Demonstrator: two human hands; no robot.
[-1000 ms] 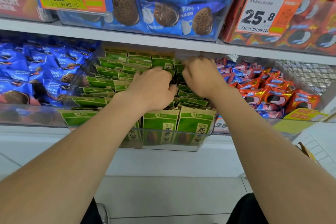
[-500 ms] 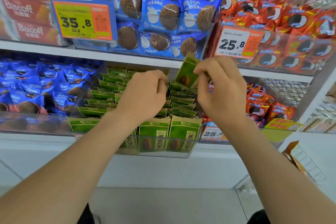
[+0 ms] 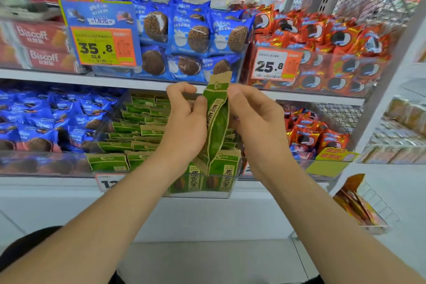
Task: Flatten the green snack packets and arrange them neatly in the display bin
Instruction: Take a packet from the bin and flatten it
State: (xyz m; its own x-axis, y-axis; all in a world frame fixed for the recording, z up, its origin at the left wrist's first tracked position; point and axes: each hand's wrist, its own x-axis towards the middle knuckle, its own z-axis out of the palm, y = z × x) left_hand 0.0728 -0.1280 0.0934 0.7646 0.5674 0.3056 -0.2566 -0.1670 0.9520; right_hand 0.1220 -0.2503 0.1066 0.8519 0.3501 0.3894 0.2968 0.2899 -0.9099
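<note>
At 9 o'clock from the hands, blue cookie packets (image 3: pixel 46 120) fill the lower shelf behind a clear front. Next comes the display bin (image 3: pixel 200 188), a clear box packed with green snack packets (image 3: pixel 138 120) lying in overlapping rows, with a few standing upright against its front wall. Above the bin, the left hand (image 3: pixel 186 127) and the right hand (image 3: pixel 255 120) grasp one green packet (image 3: pixel 217 127) between them, held upright and edge-on (its tan top flap points to 12 o'clock), clear of the rows below. The left hand's fingers curl onto its left side; the right hand's thumb presses its right side. The two hands and the raised packet block the view of the bin's middle rows. At 12 o'clock, the upper shelf carries blue packets with a yellow price tag (image 3: pixel 101 47) reading 35.8. At 3 o'clock sit red packets (image 3: pixel 309 136), and at 1 o'clock a tag (image 3: pixel 274 64) reading 25.8.
</note>
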